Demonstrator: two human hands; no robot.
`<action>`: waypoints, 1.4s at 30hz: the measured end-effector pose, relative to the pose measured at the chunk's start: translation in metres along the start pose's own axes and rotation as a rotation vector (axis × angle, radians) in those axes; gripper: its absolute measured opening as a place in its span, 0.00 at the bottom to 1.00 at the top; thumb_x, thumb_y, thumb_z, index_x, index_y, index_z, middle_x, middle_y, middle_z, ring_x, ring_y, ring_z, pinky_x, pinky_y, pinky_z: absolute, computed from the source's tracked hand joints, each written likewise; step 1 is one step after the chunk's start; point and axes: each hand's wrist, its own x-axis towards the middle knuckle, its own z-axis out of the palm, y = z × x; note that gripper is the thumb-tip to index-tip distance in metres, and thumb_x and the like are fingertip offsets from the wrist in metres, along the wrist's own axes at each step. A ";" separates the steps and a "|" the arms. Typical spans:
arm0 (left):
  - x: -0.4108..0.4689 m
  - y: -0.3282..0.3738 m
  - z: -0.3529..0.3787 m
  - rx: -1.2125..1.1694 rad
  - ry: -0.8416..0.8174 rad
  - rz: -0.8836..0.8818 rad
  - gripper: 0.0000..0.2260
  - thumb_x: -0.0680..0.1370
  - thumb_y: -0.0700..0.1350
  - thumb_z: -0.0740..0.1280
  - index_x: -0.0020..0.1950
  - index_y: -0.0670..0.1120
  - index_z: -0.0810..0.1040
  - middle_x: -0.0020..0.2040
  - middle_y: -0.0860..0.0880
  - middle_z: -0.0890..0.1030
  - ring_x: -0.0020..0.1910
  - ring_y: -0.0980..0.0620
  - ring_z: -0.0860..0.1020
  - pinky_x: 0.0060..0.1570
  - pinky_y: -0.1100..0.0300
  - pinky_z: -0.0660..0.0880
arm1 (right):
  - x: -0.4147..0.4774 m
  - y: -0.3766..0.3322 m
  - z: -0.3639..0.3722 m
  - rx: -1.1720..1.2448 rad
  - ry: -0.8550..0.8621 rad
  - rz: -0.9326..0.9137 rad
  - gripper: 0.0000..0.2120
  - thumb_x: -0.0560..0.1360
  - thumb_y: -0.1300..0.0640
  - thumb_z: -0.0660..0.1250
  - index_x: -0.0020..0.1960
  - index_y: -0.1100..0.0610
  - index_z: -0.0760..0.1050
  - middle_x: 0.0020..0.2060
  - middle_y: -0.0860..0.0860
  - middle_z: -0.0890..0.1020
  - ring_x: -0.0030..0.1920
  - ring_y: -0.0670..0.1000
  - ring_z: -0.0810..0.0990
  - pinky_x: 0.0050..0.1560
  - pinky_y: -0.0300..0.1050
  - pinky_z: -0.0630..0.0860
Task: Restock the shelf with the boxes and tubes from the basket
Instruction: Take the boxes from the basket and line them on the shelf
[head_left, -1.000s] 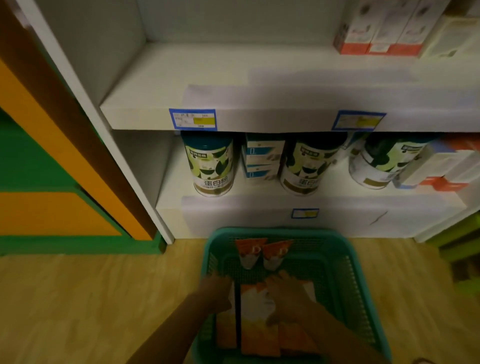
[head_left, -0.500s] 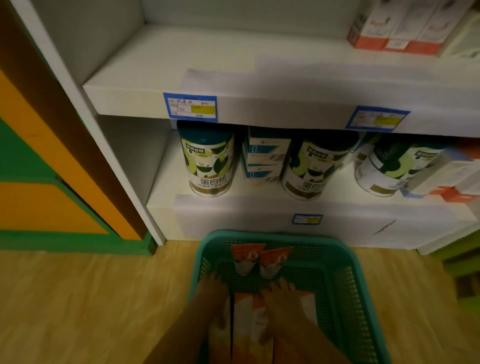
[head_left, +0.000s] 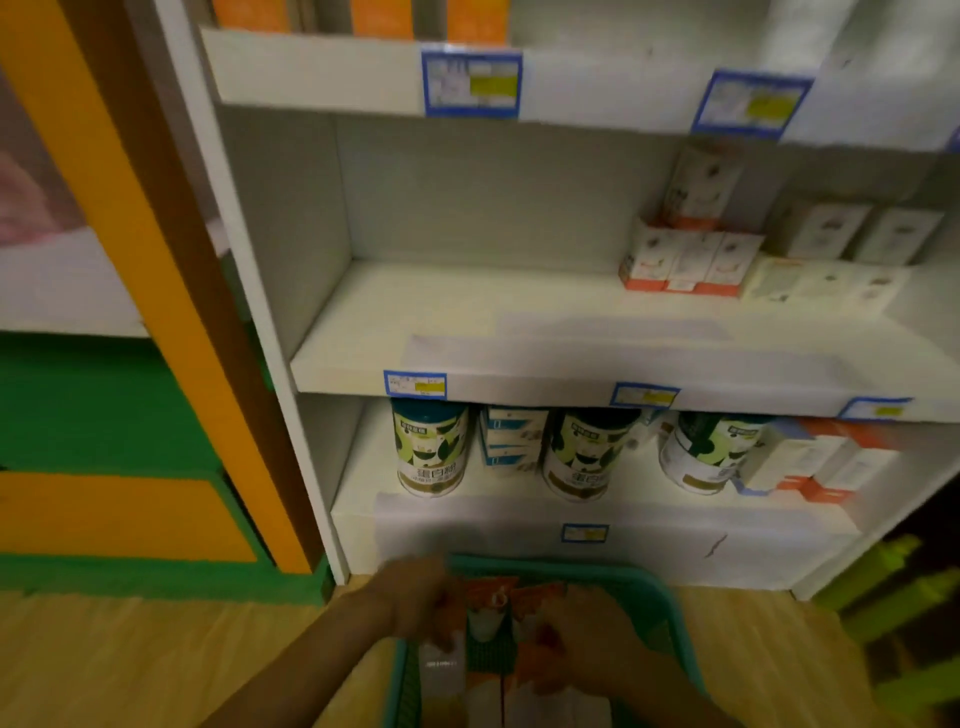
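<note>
Both hands are down at the green basket (head_left: 660, 587), which sits on the wood floor (head_left: 156, 660) right up against the bottom shelf (head_left: 519, 512). My left hand (head_left: 415, 603) has its fingers curled round the top end of a white box (head_left: 440, 670) at the basket's left side. My right hand (head_left: 587, 639) is inside the basket with its fingers closed on an orange-and-white box (head_left: 524, 675), though it's all pretty blurry down there. Two orange tubes (head_left: 488, 605) lie at the far end of the basket, between my hands. The middle shelf (head_left: 467, 322) is bare board on its left half, with small boxes (head_left: 680, 265) on the right. Green tins (head_left: 431, 447) stand on the bottom shelf.
</note>
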 end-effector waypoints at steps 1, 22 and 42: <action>-0.013 0.004 -0.018 0.006 0.040 0.007 0.18 0.71 0.53 0.71 0.57 0.47 0.78 0.55 0.48 0.80 0.56 0.48 0.77 0.54 0.55 0.73 | -0.011 -0.002 -0.017 0.008 0.041 -0.005 0.15 0.69 0.45 0.71 0.50 0.54 0.79 0.44 0.50 0.78 0.53 0.53 0.76 0.58 0.46 0.71; -0.251 0.144 -0.367 0.292 0.643 0.114 0.18 0.71 0.51 0.71 0.56 0.43 0.78 0.51 0.46 0.80 0.49 0.49 0.78 0.53 0.56 0.77 | -0.253 -0.050 -0.361 -0.152 0.697 -0.035 0.22 0.66 0.47 0.75 0.57 0.54 0.79 0.52 0.50 0.82 0.52 0.51 0.79 0.54 0.46 0.75; -0.170 0.161 -0.462 0.504 1.132 -0.102 0.12 0.77 0.43 0.62 0.60 0.46 0.77 0.58 0.45 0.80 0.58 0.44 0.76 0.63 0.53 0.64 | -0.237 -0.046 -0.459 -0.074 1.053 0.031 0.21 0.69 0.52 0.73 0.59 0.58 0.77 0.56 0.56 0.81 0.55 0.56 0.79 0.59 0.54 0.76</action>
